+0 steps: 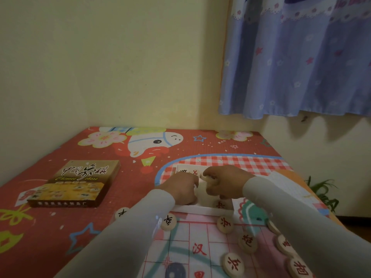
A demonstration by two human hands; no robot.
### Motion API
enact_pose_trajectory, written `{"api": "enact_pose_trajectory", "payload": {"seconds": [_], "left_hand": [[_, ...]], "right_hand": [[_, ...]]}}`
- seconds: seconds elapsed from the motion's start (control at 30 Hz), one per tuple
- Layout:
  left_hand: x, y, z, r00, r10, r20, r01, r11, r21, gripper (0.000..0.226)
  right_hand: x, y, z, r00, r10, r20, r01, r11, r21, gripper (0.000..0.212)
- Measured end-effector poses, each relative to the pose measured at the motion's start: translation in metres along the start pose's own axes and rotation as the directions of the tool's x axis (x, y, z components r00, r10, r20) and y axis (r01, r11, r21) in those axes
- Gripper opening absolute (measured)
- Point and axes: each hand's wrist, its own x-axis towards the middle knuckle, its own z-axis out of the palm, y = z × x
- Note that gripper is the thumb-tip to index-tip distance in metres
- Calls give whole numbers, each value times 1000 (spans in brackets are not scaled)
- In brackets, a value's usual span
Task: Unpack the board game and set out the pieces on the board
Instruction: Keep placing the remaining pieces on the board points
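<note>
Hands [202,186] curled inside white tray [202,210], gripping pieces [207,178].

Both hands reach into the white tray [202,210] of game pieces.
The right hand [224,182] pinches a wooden piece [206,178]; the left hand [180,189] curls beside it. Round pieces lie on the paper board [192,251] nearby; the box lid [74,183] sits left.

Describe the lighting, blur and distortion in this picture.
Head view: dim, warm light; the curtain throws scalloped shadows on the wall below; wide-angle bending curves the mat edges; a small glare spot sits on the left sleeve; both hands, left hand and right hand, look soft, so the white tray contents are hard to read.
</note>
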Motion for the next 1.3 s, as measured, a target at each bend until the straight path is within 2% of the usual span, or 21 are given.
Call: {"api": "enact_pose_trajectory", "payload": {"seconds": [0.03, 0.1, 0.2, 0.43, 0.5, 0.63, 0.73, 0.8, 0.9, 0.97, 1.0, 1.03, 1.07, 1.13, 1.17, 1.2, 1.3], "left_hand": [[0, 0, 0, 1000, -2, -3, 2, 1000, 6, 41], [0, 0, 1, 1000, -3, -12, 3, 1000, 10, 38], [0, 0, 3, 1000, -8, -25, 8, 1000, 12, 37], [1, -1, 3, 1000, -19, -14, 19, 1000, 9, 40], [1, -1, 4, 1000, -26, -18, 26, 1000, -3, 46], [0, -1, 7, 998, -45, -46, 42, 997, -60, 56], [0, -5, 10, 996, -49, -72, 37, 988, -151, 63], [0, -6, 14, 993, -53, -110, 33, 983, -180, 57], [-2, -3, 18, 987, -56, -153, 25, 980, -197, 35], [-2, -3, 17, 983, -73, -170, 20, 955, -295, 24], [-3, -2, 13, 978, -121, -172, 38, 908, -417, 22], [-5, -1, 8, 970, -187, -155, 63, 811, -581, 22], [-8, 2, 3, 960, -254, -120, 81, 658, -749, 21], [-18, 11, -9, 942, -334, -13, 76, 251, -965, 12], [-23, 15, -12, 939, -341, 40, 70, 74, -995, 7], [-27, 18, -14, 931, -355, 82, 75, -33, -997, 8], [-47, 24, -15, 903, -390, 180, 106, -204, -973, 15]], "right_hand": [[-7, -2, -4, 998, 0, 67, 5, 996, -86, 47], [-13, -4, -3, 990, 23, 137, 8, 976, -219, 46], [-11, -4, 2, 989, 51, 142, -17, 971, -237, 38], [10, -12, 7, 972, 114, 205, -14, 900, -435, 38], [15, -13, 9, 980, 92, 174, -2, 890, -456, 35], [19, -9, 15, 1000, 12, 25, -4, 947, -321, 32], [18, -2, 18, 1000, -9, 24, 15, 963, -270, 39], [17, 2, 21, 999, -33, 8, 34, 964, -265, 37], [16, 5, 24, 997, -67, -41, 57, 974, -218, 24], [12, 6, 21, 997, -49, -61, 39, 988, -151, 24], [8, 7, 16, 997, -36, -66, 29, 995, -98, 24], [3, 6, 11, 997, -33, -63, 31, 999, -42, 23], [-3, 4, 5, 998, -39, -55, 40, 999, 6, 23], [-18, -1, -7, 996, -76, -55, 80, 994, 76, 26], [-24, -5, -12, 994, -94, -59, 100, 990, 104, 27], [-32, -10, -16, 992, -110, -67, 118, 985, 129, 28], [-56, -27, -22, 983, -167, -75, 178, 970, 164, 30]]}}
